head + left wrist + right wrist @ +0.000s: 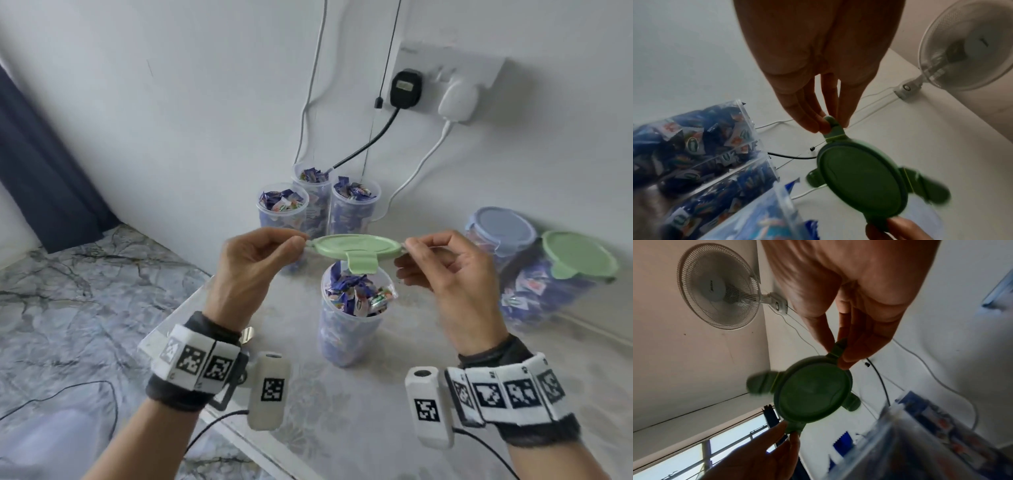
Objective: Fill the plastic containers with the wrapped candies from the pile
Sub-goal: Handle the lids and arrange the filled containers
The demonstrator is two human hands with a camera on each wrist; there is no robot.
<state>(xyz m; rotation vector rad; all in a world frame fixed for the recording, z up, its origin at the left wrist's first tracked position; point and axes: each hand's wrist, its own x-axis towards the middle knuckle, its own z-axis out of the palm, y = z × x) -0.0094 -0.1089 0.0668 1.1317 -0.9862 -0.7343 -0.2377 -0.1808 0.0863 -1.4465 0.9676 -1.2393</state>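
Observation:
Both hands hold a round green lid (356,245) flat in the air by two opposite clip tabs. My left hand (301,241) pinches the left tab, my right hand (407,248) the right tab. From below, the lid (861,180) (813,394) shows with its other tabs hanging loose. Right under it stands a clear plastic container (352,329), open and heaped with blue wrapped candies (356,294). No loose pile of candies is in view.
Three open, filled containers (317,205) stand at the back by the wall. Two lidded ones, blue lid (501,229) and green lid (579,255), lie at the right. Cables hang from a wall socket (445,78). The table's left edge (178,311) drops to a marble floor.

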